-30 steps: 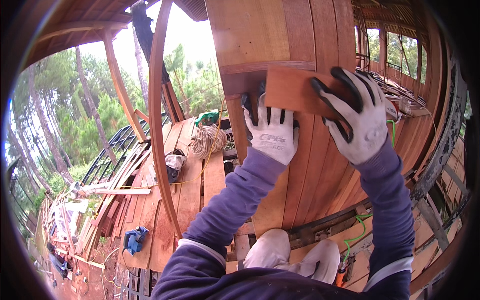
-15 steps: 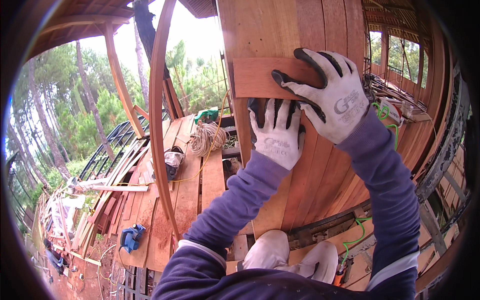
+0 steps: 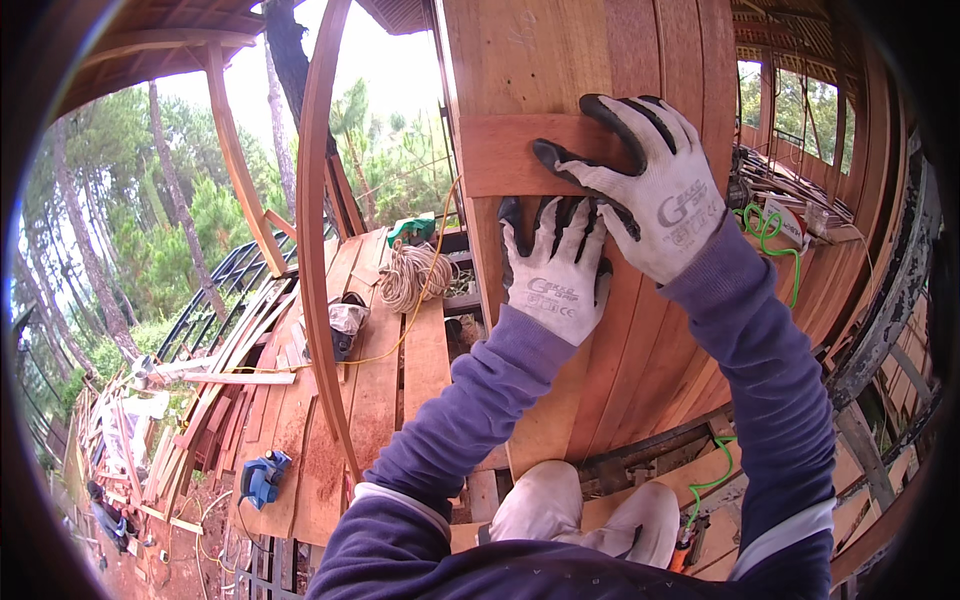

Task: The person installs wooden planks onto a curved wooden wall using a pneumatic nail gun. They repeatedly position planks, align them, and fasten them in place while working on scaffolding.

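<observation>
A short reddish-brown wooden board (image 3: 500,156) lies crosswise over long planks (image 3: 610,370) in front of me. My right hand (image 3: 655,190), in a white glove with black on the fingers, grips the board's right part. Its thumb stretches over the board's face, and the other fingers bend at the upper edge. Just below, my left hand (image 3: 552,265), gloved alike, rests on the planks with fingers spread. Its fingertips meet the board's lower edge.
Left of the planks, boards carry a coiled rope (image 3: 414,278), a blue power tool (image 3: 264,479) and a yellow cord. A curved wooden post (image 3: 316,200) rises there. A green cord (image 3: 712,480) runs near my knees (image 3: 540,500), beside gaps in the framing. Someone (image 3: 108,520) is at lower left.
The short board has shifted slightly left, and my right hand has moved a little left with it. My left hand stays at its lower edge.
</observation>
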`<state>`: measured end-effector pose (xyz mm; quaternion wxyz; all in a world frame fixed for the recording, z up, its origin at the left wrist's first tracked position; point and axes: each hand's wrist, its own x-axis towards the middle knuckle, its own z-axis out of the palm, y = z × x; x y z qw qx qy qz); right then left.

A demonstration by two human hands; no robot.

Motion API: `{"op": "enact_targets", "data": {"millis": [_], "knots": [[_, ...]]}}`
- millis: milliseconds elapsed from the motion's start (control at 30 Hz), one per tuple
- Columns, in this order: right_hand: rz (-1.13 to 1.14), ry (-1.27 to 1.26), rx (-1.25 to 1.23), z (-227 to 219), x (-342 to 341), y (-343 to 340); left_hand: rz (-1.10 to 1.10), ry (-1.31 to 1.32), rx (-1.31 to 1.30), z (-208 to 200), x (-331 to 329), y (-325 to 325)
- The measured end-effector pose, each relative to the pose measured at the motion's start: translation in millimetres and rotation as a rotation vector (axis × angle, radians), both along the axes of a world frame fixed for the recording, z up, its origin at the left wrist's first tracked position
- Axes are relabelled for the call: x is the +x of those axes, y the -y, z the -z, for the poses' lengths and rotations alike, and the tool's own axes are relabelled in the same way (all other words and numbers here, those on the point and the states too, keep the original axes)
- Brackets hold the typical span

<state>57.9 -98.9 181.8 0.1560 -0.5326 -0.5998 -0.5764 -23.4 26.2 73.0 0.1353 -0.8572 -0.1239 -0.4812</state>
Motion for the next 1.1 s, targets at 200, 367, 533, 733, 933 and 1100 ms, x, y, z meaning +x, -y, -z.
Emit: {"op": "enact_targets", "data": {"millis": [200,367,533,733,933,1100], "knots": [[-0.137,-0.335,-0.007,12,-7,25,-0.042,0.005,0.066,-1,0,-1],[-0.235,-0.394,0.021,20,-9,36,-0.006,0.084,0.076,-2,-2,3],[0.022,-0.085,0.048,4,5,30,0.055,0.158,0.098,1,3,2],[0.07,-0.028,-0.069,-9,-3,11,0.066,0.121,0.079,-1,0,1],[0.103,-0.018,-0.086,-6,2,4,0.108,-0.005,0.003,-7,-12,6],[0.087,-0.041,-0.059,-5,4,-2,0.067,-0.05,0.11,-10,-18,4]]}}
